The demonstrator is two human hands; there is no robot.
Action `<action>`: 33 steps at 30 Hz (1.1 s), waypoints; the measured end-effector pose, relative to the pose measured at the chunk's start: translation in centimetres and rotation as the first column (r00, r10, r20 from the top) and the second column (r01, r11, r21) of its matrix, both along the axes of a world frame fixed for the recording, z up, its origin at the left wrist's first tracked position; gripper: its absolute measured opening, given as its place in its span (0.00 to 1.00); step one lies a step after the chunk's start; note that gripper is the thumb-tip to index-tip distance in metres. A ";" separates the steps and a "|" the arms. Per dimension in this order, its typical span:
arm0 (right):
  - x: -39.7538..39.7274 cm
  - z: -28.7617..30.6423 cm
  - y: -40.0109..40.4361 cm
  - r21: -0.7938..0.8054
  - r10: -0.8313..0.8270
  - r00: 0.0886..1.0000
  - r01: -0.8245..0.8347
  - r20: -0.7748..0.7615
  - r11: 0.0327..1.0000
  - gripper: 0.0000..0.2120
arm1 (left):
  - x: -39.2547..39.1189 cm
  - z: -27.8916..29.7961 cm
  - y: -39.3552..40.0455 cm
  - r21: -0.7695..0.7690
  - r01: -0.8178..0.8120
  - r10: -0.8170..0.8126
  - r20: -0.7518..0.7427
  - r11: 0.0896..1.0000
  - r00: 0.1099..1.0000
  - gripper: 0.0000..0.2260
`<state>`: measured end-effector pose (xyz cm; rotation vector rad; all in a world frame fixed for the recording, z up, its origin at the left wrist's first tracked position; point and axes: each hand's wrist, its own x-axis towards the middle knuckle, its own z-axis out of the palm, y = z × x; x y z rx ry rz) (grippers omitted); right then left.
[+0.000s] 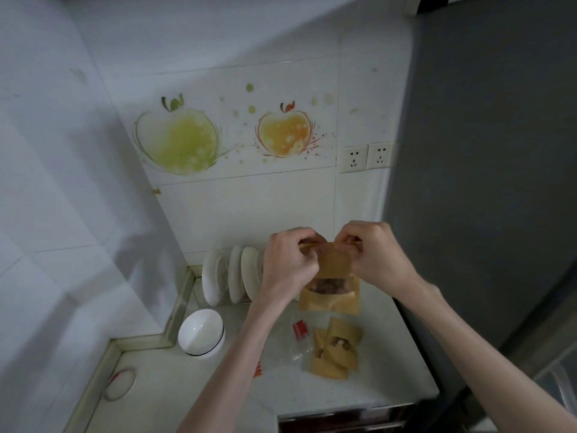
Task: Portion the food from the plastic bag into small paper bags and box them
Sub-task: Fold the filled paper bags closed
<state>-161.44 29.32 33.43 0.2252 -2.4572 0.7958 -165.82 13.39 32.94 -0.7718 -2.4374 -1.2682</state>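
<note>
I hold a small brown paper bag (333, 276) upright above the counter, and brown food shows through its clear window. My left hand (290, 260) pinches the left end of its top edge. My right hand (374, 254) pinches the right end. Two more brown paper bags (338, 351) with food in their windows lie overlapped on the white counter (390, 370) below. Beside them lies a crumpled clear plastic bag (301, 342) with a red label.
Several white plates (231, 276) stand on edge at the back of the counter by the tiled wall. A white bowl (201, 334) sits to the left, and a round lid (120, 384) lies at the near left. A grey fridge (484, 182) borders the right.
</note>
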 end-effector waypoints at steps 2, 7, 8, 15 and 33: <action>0.2 -0.2 0.0 0.005 0.005 1.000 -0.005 0.015 1.000 0.12 | 0.1 -0.3 0.1 0.003 0.010 -0.010 0.014 1.000 1.000 0.14; 0.7 -0.3 0.2 -0.007 -0.007 1.000 0.007 0.008 1.000 0.12 | 0.2 -0.8 -0.1 0.054 0.054 -0.055 0.025 0.997 0.998 0.12; 0.8 -0.2 0.4 -0.011 -0.008 1.000 0.008 0.000 1.000 0.11 | 0.2 -0.8 -0.2 0.084 0.067 -0.071 0.038 0.994 0.997 0.11; 1.0 0.4 1.3 -0.094 0.040 0.994 -0.031 0.099 0.995 0.06 | -0.1 -1.1 -0.8 0.124 0.058 -0.057 -0.013 0.991 0.998 0.07; 1.8 -3.3 0.1 -0.036 -0.058 0.986 0.064 0.158 0.997 0.09 | 1.1 -5.6 -0.7 0.036 0.120 -0.123 0.072 0.992 0.990 0.10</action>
